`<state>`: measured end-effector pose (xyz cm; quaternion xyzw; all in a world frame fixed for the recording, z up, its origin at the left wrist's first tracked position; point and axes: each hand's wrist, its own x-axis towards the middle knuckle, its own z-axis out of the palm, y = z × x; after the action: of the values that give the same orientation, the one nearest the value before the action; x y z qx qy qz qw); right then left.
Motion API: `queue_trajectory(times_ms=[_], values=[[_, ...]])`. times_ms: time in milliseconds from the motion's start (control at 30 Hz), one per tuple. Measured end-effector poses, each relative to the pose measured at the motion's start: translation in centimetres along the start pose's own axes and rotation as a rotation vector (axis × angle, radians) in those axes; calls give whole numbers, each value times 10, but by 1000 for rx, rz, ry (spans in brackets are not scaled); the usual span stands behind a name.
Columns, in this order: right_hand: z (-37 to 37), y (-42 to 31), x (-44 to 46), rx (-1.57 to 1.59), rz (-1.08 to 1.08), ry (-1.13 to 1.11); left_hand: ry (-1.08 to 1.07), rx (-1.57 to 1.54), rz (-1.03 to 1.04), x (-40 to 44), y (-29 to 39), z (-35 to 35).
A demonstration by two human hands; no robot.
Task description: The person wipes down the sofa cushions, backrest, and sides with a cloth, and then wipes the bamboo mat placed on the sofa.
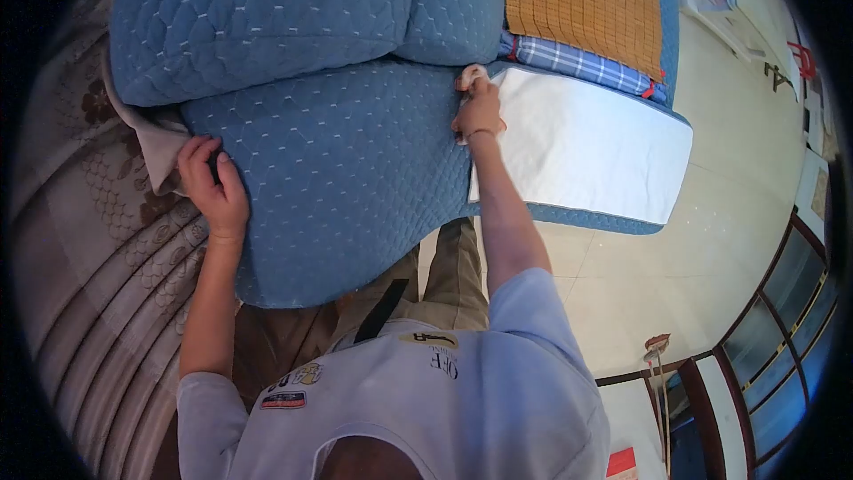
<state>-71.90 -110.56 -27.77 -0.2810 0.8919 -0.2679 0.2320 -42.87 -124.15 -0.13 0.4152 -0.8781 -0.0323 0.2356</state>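
Note:
My left hand (213,187) rests at the left edge of a blue quilted sofa cover (338,151), fingers bent and thumb apart. Its fingertips lie beside the corner of a beige cloth (158,147); I see nothing gripped there. Farther right, my right hand (480,111) is closed around a small crumpled whitish cloth (474,76), mostly hidden by the fingers. That hand sits on the cover, at the left edge of a flat white pad (586,142).
Blue quilted cushions (267,13) stand along the back. A bamboo mat (582,0) leans above a blue plaid cushion (577,62). Patterned curtains (115,249) hang at the left. On the right are a tiled floor (640,284), a white cart (724,13) and a glass-paned door (782,329).

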Motion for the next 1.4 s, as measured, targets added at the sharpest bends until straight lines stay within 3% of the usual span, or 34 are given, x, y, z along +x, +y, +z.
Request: queue_trajectory(times_ms=[67,133,200,333,367,433,467,533,633,700,767,867,900,1000,1033,1100,1167,1300,1400], values=[[9,-26,-25,41,85,-71,-4,19,6,-1,-1,1],[10,-52,-57,272,-119,-14,-3,27,5,-2,-1,2],[-15,-98,-86,457,-182,196,-2,35,10,-2,-1,3],[-90,-171,-147,621,-469,51,3,0,-10,-3,-2,4],[-94,-174,-159,623,-465,47,2,-22,-15,-3,-2,3],[-97,-178,-175,625,-843,-60,6,6,16,0,-3,2],[-91,-168,-170,626,-838,-63,18,29,45,1,-2,1],[-64,-124,-145,484,-918,237,18,44,35,-1,-1,3],[-36,-62,-114,178,-529,159,15,44,26,-1,-2,2],[-5,-6,-84,88,-232,-26,21,30,28,-2,-2,4],[0,23,-71,110,-166,-61,23,17,37,-3,-2,3],[-2,16,-91,96,-209,58,49,-5,62,-3,-7,4],[-1,15,-102,53,-80,6,49,-13,63,-3,-6,5],[0,-3,-152,71,-45,-8,85,-11,105,-3,-8,5],[-1,-15,-175,179,-97,132,97,-4,117,-3,-10,6],[-22,-53,-208,257,-203,207,91,-43,121,-3,-15,7],[-47,-89,-240,276,-263,201,119,-25,143,-3,-13,9],[-88,-159,-300,403,-602,245,147,28,184,-1,-12,8],[-84,-160,-311,416,-775,191,110,1,185,1,-18,9]])
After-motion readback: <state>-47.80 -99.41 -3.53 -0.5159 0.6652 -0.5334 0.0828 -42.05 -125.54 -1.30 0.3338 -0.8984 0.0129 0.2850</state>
